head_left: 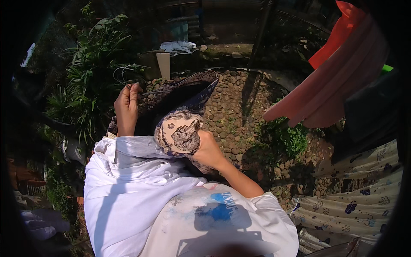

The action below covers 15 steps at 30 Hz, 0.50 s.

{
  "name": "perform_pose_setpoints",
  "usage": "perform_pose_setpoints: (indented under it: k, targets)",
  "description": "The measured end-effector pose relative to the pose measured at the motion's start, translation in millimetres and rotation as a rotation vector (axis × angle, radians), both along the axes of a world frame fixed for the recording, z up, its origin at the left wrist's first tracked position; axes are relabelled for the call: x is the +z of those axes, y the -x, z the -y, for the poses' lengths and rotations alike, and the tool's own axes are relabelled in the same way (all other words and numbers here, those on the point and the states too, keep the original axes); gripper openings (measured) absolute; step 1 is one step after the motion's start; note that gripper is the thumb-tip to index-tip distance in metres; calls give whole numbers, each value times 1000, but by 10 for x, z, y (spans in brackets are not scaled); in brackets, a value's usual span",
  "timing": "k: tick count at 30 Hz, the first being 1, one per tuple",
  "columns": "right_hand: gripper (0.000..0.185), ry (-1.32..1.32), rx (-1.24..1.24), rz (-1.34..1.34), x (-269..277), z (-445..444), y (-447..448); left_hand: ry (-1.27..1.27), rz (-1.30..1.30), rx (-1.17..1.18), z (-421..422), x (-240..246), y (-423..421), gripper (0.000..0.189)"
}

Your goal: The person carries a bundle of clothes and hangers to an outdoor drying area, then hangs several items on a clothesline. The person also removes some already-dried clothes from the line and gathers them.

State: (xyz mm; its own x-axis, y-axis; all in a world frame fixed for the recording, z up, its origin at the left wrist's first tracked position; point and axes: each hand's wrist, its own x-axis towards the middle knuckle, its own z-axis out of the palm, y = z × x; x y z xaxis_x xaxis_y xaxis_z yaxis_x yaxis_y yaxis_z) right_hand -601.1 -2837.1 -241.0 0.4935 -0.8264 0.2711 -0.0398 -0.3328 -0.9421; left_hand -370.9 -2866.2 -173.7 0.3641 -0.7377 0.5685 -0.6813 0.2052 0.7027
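Out in front at the left, my left hand point(126, 107) pinches a thin looped wire point(121, 72), possibly a clothes hanger, between thumb and fingers. The wire runs rightward toward a navy and beige patterned cloth point(184, 133). My right hand point(208, 149) grips a bunched part of this cloth from its right side; some fingers are hidden by the folds. Its upper part opens out in a dark loop away from me. A white cloth point(128, 189) is draped across my left arm and side, over the printed white shirt point(218, 212) that I wear.
Green plants point(93, 57) grow at the left. Cobbled ground point(224, 125) lies ahead, with a light board point(163, 66) beyond. Red cloth point(334, 38) and pink cloth point(330, 80) hang at upper right. Cream cloth point(346, 202) with dark leaf prints is at lower right.
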Motion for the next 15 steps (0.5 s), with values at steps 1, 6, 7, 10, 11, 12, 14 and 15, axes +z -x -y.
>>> perform_pose_setpoints:
  k: [1,6,7,10,11,12,14,15]
  targets:
    - [34,-9,13,-9,90,257,-114,31,1,5,208,68,-104,25]
    - [29,79,108,-65,264,1539,-482,58,-32,114,1415,223,-454,29]
    - [28,42,103,-101,214,1870,-535,-33,-106,138,1723,204,-506,29]
    - [23,98,86,-12,107,2856,-755,11,-55,114,2719,121,-673,29]
    - [23,112,76,27,92,3189,-826,12,-68,91,3088,111,-739,29]
    - [22,144,65,105,83,3504,-903,25,-83,41,3448,117,-797,29]
    - [23,90,46,43,158,4191,-1067,-5,-108,28,4254,211,-904,29]
    - [23,121,18,39,217,4558,-1077,-9,-54,27,4639,251,-897,27]
